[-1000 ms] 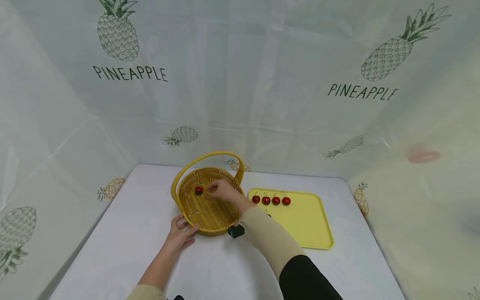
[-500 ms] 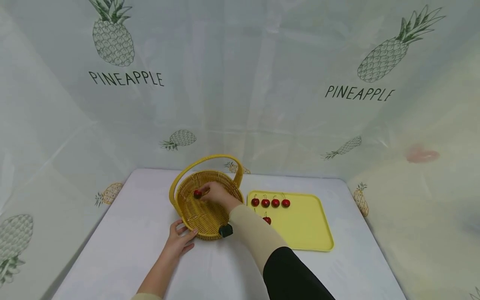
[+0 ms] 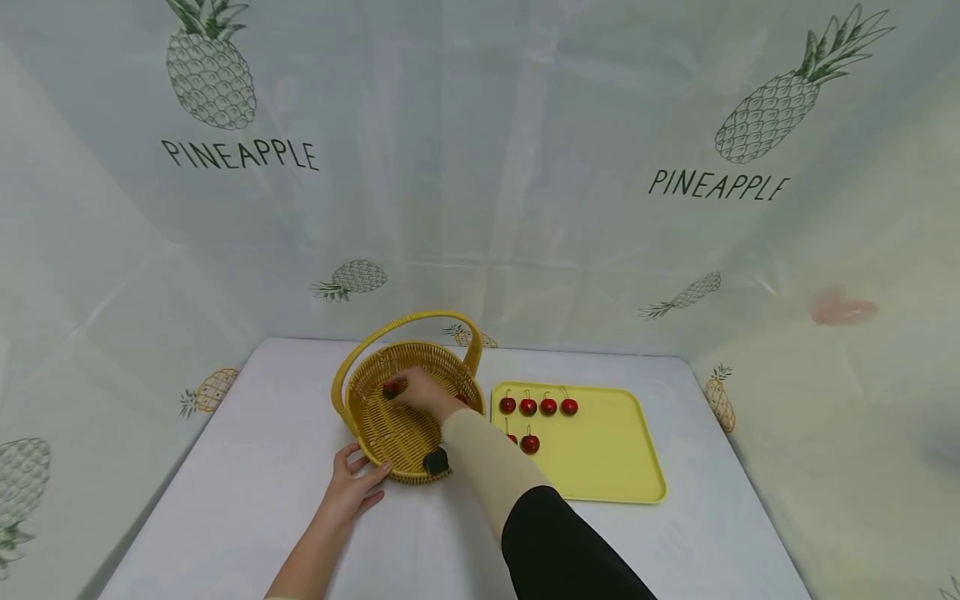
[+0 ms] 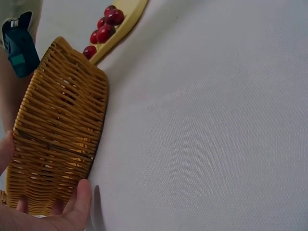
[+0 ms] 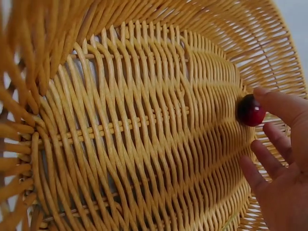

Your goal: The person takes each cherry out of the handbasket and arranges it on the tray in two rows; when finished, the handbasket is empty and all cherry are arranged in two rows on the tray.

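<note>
A yellow wicker basket (image 3: 408,433) with a tall hoop handle (image 3: 408,317) stands tilted on the table. My left hand (image 3: 352,483) holds its near left rim, thumb over the edge and fingers against the woven outer wall (image 4: 57,115). Inside the basket, my right hand (image 3: 422,392) pinches a dark red cherry (image 5: 251,110) between thumb and fingers, close to the woven wall. The other fingers (image 5: 272,161) of that hand are spread apart. A second cherry (image 3: 461,400) shows at the basket's right side, partly hidden by the right forearm.
Right of the basket lies a yellow tray (image 3: 607,450) with several stemmed cherries (image 3: 548,407) in two rows on its left part. A white cloth covers the table (image 3: 712,483). A pineapple-print curtain (image 3: 480,167) hangs behind and at the sides.
My right hand has moved left inside the basket and taken hold of the cherry there. Its forearm has uncovered more cherries on the tray. The left hand stays at the rim.
</note>
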### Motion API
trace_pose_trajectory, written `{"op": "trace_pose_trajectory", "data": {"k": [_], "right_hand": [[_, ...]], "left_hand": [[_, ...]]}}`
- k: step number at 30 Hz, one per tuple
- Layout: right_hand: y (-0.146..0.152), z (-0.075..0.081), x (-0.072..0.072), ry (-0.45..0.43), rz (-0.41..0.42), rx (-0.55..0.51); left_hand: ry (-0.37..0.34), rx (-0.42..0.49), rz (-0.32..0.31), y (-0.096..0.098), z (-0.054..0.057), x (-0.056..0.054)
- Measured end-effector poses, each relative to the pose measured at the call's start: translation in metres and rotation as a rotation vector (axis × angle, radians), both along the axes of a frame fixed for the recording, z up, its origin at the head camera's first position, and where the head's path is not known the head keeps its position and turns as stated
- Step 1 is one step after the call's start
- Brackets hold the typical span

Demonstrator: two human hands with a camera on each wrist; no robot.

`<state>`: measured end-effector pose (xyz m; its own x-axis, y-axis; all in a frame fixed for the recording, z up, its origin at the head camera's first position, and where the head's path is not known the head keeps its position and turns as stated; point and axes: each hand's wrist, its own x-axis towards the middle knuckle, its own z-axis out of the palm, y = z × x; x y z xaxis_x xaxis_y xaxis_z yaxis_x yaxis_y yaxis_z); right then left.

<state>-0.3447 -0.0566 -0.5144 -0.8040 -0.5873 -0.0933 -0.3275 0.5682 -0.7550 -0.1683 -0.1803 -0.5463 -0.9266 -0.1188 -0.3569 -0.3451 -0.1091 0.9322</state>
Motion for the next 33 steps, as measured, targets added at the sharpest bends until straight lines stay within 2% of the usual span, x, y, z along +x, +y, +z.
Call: {"op": "trace_pose_trajectory", "data": {"k": [4, 10, 15, 23, 33], "right_hand": [[-0.004, -0.004, -0.003, -0.001, 0.008, -0.009], [-0.008, -0.012, -0.007, -0.011, -0.03, 0.041], [-0.01, -0.015, -0.011, -0.039, -0.021, 0.06], [-0.01, -0.015, -0.011, -0.048, -0.008, 0.082], [-0.001, -0.011, -0.011, -0.081, 0.013, 0.039]], "left_hand": [[0.001, 0.0, 0.001, 0.0, 0.0, 0.0], [-0.001, 0.003, -0.005, 0.002, -0.001, 0.0], [-0.003, 0.007, 0.001, 0.0, -0.003, -0.001], [-0.006, 0.009, 0.008, 0.0, -0.003, -0.003], [-0.008, 0.007, -0.005, 0.0, -0.002, -0.003]]}}
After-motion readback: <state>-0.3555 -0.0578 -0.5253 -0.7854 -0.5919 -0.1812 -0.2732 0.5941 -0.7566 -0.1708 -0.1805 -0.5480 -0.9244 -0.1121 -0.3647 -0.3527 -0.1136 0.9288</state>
